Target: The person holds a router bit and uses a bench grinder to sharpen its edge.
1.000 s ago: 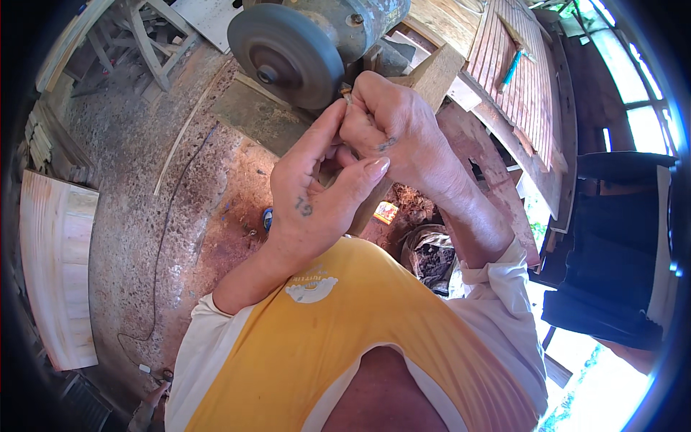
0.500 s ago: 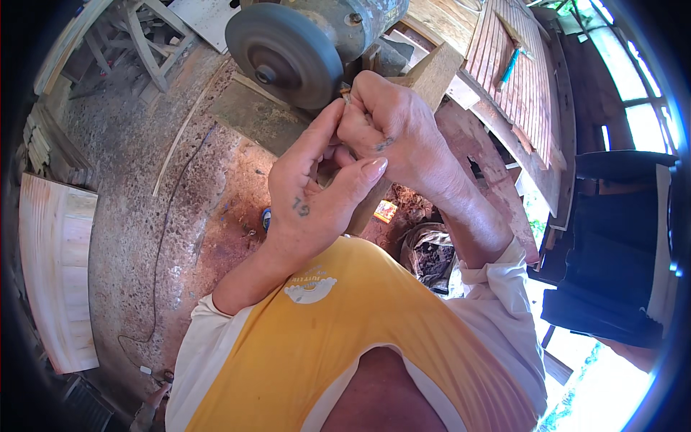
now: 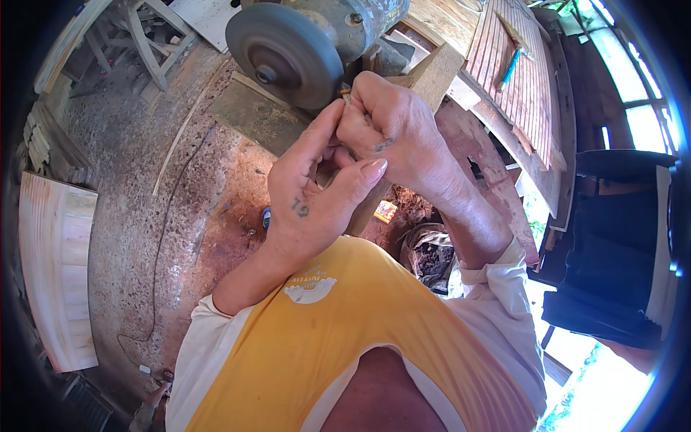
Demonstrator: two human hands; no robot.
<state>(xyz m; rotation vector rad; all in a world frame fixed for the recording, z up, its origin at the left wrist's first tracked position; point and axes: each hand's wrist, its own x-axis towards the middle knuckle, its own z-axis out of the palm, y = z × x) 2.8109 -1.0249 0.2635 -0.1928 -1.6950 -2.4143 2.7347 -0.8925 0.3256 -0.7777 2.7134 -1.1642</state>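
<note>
Both my hands meet just below the round grey grinding wheel (image 3: 288,54), which looks smeared as if spinning on a bench grinder (image 3: 367,25). Between the fingertips of my right hand (image 3: 396,129) pokes a small brownish piece (image 3: 346,93), its end close to the wheel's right edge. Most of it is hidden, so its kind cannot be made out. My left hand (image 3: 309,194) presses its fingertips against the right one's curled fingers, the thumb lying across below. Whatever the left fingers pinch is covered.
A wooden beam (image 3: 439,72) runs beneath the grinder. At the right stands a slatted wooden table (image 3: 504,93) with a blue-handled tool (image 3: 509,70) on it. Down by my feet lie a sack (image 3: 428,252) and a small orange packet (image 3: 386,211). A dark cable (image 3: 162,237) crosses the floor.
</note>
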